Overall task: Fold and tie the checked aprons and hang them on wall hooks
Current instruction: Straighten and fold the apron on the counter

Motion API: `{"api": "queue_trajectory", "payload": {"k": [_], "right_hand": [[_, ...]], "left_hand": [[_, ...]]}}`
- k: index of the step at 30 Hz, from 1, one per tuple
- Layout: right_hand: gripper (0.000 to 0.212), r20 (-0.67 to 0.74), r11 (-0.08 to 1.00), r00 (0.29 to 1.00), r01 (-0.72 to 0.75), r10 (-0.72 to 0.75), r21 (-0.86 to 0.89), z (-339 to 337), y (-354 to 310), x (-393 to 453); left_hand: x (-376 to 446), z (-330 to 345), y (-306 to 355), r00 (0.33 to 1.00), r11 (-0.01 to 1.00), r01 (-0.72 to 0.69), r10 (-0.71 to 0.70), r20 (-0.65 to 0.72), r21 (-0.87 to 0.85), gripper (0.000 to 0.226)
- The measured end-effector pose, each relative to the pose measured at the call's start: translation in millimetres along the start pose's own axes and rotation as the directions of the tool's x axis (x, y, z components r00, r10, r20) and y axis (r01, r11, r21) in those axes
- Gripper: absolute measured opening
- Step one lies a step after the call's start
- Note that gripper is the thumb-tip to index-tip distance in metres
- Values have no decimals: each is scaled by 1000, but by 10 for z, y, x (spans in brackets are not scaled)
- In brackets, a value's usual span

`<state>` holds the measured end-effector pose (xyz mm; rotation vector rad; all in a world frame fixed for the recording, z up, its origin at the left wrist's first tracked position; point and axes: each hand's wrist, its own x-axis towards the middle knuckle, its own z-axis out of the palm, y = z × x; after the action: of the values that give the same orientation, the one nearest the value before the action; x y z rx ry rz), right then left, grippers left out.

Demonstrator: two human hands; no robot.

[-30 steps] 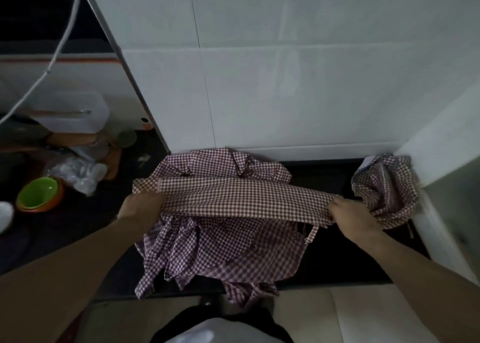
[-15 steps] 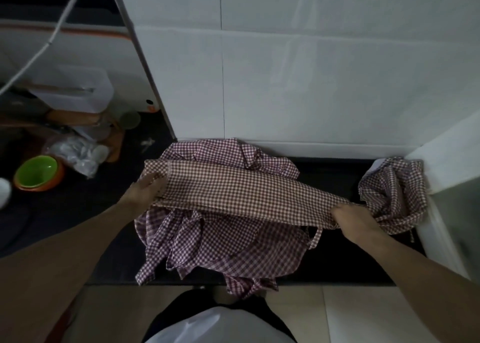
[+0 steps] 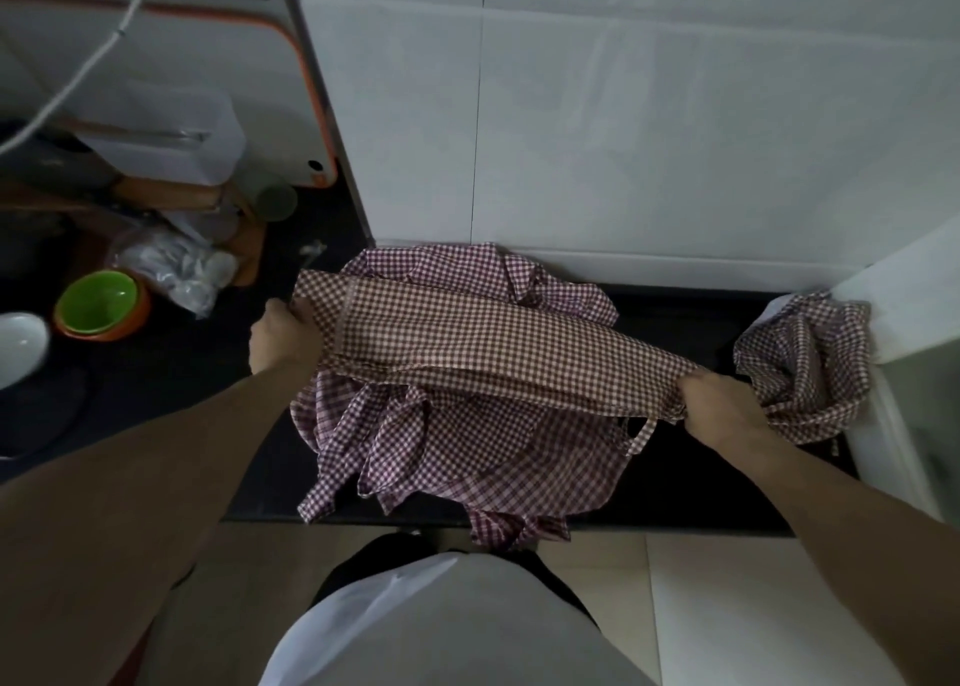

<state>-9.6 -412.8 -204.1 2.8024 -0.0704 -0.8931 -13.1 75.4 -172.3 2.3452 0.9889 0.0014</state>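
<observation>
Now folding: both hands stretch one checked apron (image 3: 483, 342) into a long strip.
Left hand (image 3: 283, 340) and right hand (image 3: 719, 410) have their fingers curled round its ends; tying likely comes next.

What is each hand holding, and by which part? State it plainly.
Both hold one folded checked apron, stretched above the pile. The left hand has its grip on the wide left end; the right hand grips the bunched, narrow right end.

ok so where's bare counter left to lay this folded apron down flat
Bare black counter shows between the loose heap of checked aprons and the bunched checked apron by the right wall, under the right hand. Another dark strip lies left of the heap, below the left hand. It is crowded around the green bowl.
</observation>
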Motion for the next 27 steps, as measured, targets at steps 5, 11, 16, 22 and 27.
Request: {"api": "queue_trajectory", "payload": {"k": [5, 11, 16, 22, 27], "right_hand": [[23, -430, 976, 877, 211, -215, -57, 6, -149, -117], [37, -491, 952, 822, 299, -290, -62, 61, -481, -246], [36, -487, 956, 828, 290, -277, -51, 115, -600, -304], [20, -516, 953, 820, 303, -250, 20, 225, -633, -266], [30, -580, 930, 770, 363, -267, 53, 335, -527, -246]], "left_hand": [[179, -229, -188, 969, 988, -134, 147, -197, 75, 37], [311, -106, -171, 961, 982, 80, -30, -275, 171, 60], [-573, 482, 489, 672, 680, -732, 731, -116, 45, 37], [-1400, 1218, 976, 432, 463, -886, 821, 372, 8, 45], [-1218, 1624, 806, 483, 410, -870, 588, 649, 275, 59]]}}
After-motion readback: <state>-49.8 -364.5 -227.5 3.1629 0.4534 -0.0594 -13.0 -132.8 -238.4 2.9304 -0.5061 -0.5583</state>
